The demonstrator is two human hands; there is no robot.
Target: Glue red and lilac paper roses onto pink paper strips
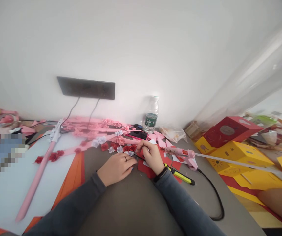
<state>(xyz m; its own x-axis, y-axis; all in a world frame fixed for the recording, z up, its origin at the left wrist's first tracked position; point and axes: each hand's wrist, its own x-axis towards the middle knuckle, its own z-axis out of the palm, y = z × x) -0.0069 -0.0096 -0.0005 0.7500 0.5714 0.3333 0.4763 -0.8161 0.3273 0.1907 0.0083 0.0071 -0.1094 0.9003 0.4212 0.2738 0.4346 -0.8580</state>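
Note:
My left hand (117, 167) lies low over the grey table with its fingers stretched out toward the right, a dark ring on one of them. Close beside it, my right hand (152, 156) is closed, thumb and fingers pinched together; what they hold, if anything, is too small to make out. Just beyond both hands is a row of red and white paper roses (119, 148). Red paper pieces (144, 167) lie under and around my right hand. A yellow utility knife (182, 175) rests by my right wrist, and a pink glue gun (192, 160) lies farther right.
A water bottle (151, 114) stands against the wall. Leftward, a pink wrapped pole (38, 178) lies across a white board (5, 200) near orange paper (69, 177). Yellow boxes (241, 157) and a red box (231, 131) stand at right, near another person's arm (280, 203). The glue gun's black cord (217, 193) curls on the table.

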